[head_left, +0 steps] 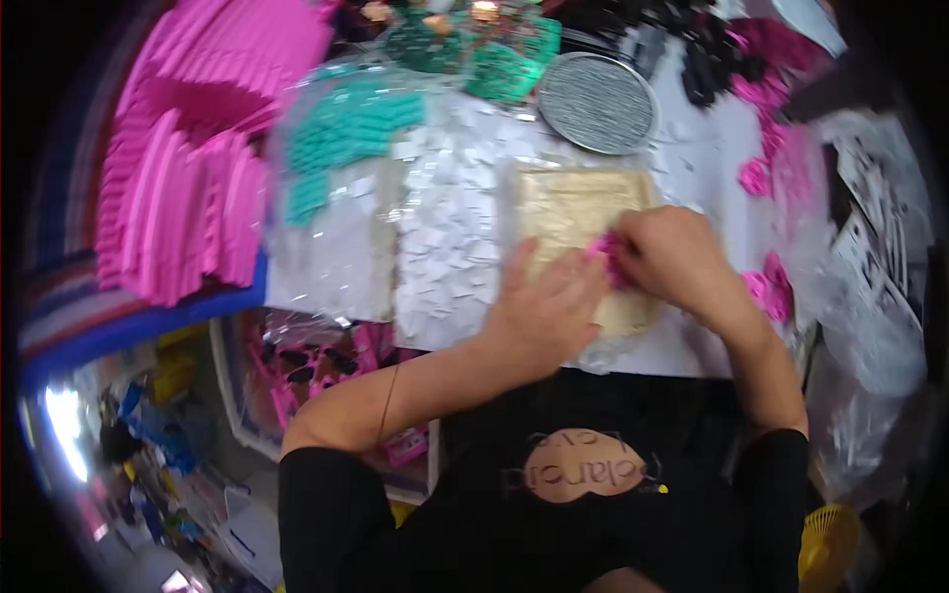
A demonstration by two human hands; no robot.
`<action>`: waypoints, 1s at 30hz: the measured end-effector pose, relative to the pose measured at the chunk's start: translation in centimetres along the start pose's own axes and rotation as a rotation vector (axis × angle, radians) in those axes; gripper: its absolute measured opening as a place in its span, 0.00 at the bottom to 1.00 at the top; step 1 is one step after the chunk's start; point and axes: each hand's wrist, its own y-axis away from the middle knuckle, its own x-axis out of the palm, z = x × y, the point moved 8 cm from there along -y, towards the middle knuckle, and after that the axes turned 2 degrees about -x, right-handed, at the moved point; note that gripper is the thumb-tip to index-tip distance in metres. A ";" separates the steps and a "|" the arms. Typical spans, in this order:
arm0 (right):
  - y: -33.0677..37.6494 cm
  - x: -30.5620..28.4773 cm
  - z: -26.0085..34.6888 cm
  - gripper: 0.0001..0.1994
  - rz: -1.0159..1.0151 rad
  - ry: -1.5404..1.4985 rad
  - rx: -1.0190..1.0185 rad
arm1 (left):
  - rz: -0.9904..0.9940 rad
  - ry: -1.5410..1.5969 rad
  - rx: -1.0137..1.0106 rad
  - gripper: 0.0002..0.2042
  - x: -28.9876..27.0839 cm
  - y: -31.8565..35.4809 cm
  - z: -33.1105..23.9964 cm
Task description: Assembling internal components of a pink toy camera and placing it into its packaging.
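Note:
A small shiny magenta piece (606, 259), its kind too blurred to make out, lies between my hands over a tan, plastic-covered pad (583, 188). My right hand (677, 259) is closed, pinching it from the right. Flat over the pad's lower left part rests my left hand (549, 314), fingers stretched and thumb apart, the fingertips at the magenta piece's left side. Many small white paper squares (450, 217) are spread left of the pad. Beyond the pad stands a round grey metal-rimmed tin or dish (598, 102) with a ridged-looking surface.
Pink folded stacks (183, 208) fill the left side, beside teal pieces (346, 128) in clear plastic. Magenta bundles (771, 287) and clear bags (860, 346) lie to the right. Black items (702, 69) sit at the back. A bin of pink pieces (316, 361) stands below the table's left edge.

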 end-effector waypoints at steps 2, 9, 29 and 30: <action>-0.6 -1.0 0.1 0.07 0.035 -0.023 -0.064 | -0.001 0.021 0.004 0.25 -0.2 -0.1 0.3; -3.4 0.2 0.5 0.08 0.391 0.016 -0.151 | 0.034 0.187 0.003 0.27 -0.9 0.0 0.9; 0.2 -0.1 0.3 0.09 -0.052 -0.025 0.005 | -0.292 -0.110 -1.081 0.22 -10.8 5.4 26.9; 0.2 -0.1 0.4 0.09 -0.048 -0.033 0.022 | -0.223 -0.065 -1.097 0.24 -10.1 5.4 27.1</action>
